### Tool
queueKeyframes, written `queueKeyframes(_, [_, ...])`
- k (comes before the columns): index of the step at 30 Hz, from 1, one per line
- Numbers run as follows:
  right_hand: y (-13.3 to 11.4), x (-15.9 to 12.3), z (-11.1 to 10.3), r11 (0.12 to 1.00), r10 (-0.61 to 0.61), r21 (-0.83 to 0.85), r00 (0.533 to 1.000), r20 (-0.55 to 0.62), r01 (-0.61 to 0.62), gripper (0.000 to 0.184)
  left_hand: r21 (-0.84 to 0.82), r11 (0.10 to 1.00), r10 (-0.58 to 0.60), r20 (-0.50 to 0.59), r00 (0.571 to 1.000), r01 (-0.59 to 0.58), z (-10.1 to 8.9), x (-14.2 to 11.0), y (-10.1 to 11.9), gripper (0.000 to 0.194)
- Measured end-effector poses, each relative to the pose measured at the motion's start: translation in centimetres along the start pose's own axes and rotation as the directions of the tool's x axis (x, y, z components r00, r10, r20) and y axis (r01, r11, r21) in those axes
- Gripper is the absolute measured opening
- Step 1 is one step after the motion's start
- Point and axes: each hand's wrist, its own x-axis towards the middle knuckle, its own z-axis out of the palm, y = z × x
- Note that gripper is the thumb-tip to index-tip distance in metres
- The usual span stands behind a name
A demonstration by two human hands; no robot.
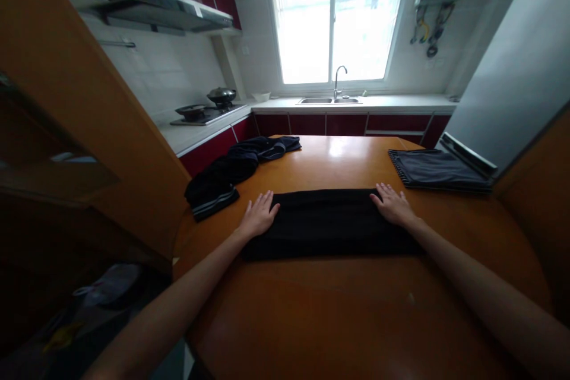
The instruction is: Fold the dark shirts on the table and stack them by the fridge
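Note:
A black garment (327,225), folded into a long flat strip, lies across the middle of the wooden table (338,309). My left hand (259,215) rests flat at its left end, fingers stretched out. At the right end my right hand (392,205) lies open, its fingers on the cloth near the far corner. Neither hand grips anything. Which kind of garment it is cannot be made out.
Dark crumpled clothing (236,166) with pale stripes lies at the table's far left. Folded dark grey clothing (439,167) sits at the far right, beside a fridge (512,65). Beyond are a counter with a sink (316,100) and a stove (209,114) with pans.

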Motion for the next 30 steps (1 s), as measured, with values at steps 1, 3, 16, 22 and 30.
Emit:
queueKeyframes(1, [-0.6,-0.3,-0.4,1.0,0.01,-0.013,0.999,-0.041,-0.01,0.07,0.001,1.0,-0.014,-0.004,1.0,0.014,-0.5,-0.1,0.2,0.07])
queueKeyframes(3, [-2.8,-1.5,-1.1,0.999,-0.011,-0.039,0.989,-0.144,0.005,0.068,0.027,1.0,0.014,-0.071,0.997,-0.012,-1.3,-0.7,2.0,0.071])
queueKeyframes(16, [-13.5,-9.7,1.0,0.906,-0.422,0.052,0.907,0.003,0.421,0.065,-0.007,0.877,0.479,-0.08,0.874,-0.481,2.0,-5.9,11.6,0.059])
queueKeyframes(22, [-7.2,-8.9,0.7,0.936,-0.35,0.049,0.936,0.025,0.349,0.07,-0.014,0.932,0.362,-0.049,0.931,-0.363,0.6,-7.4,6.3,0.069])
queueKeyframes(30, [0.0,-9.8,0.3,0.981,-0.18,-0.066,0.983,0.03,0.181,0.069,0.093,0.977,0.192,0.028,0.981,-0.194,0.1,-10.2,-1.2,0.073])
